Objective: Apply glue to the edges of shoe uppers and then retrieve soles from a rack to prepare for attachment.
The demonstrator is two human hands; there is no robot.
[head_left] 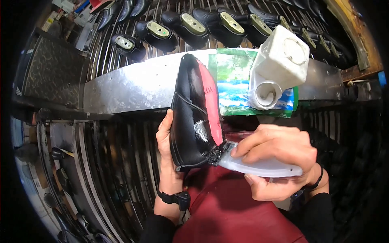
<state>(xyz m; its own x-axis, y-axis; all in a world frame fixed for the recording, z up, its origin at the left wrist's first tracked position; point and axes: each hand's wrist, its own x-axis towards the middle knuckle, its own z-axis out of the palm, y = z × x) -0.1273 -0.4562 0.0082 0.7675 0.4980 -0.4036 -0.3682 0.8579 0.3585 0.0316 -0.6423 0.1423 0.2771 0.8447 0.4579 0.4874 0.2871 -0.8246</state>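
Observation:
My left hand is wrapped round the far left side of a black leather shoe, held up in front of me with its toe pointing away. Along the shoe's right side runs a pinkish-red sole surface. A wet, shiny patch shows on the leather near the heel. Pinched in my right hand is a brush with a pale translucent handle. Its dark bristles touch the lower right edge of the shoe, at the heel end of the pink surface. Most of my left fingers are hidden behind the shoe.
A white plastic container with a round spout stands on a green and blue sheet, over a metal ledge. Beyond it, several black shoes lie on a rack of rods. Dark metal bars run at lower left.

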